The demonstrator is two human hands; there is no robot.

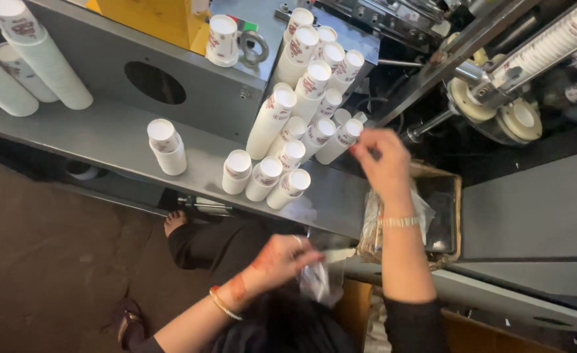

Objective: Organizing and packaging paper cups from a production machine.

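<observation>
White paper cup stacks (314,131) lay on the grey tabletop (105,140), long axes slanting up and away. The right hand (383,167) reached nearest them, fingers pinched just beside the closest stack's rim; whether it gripped anything was blurred. The left hand (282,258), lower and well apart, had its grip closed on a crumpled clear plastic bag (316,282).

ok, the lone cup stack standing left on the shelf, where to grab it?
Grip the lone stack around its side wall, just below the top rim, coming from the shelf's open front edge. It stands apart from the other stacks, so the fingers have room either side; the panel behind blocks a rear approach.
</observation>
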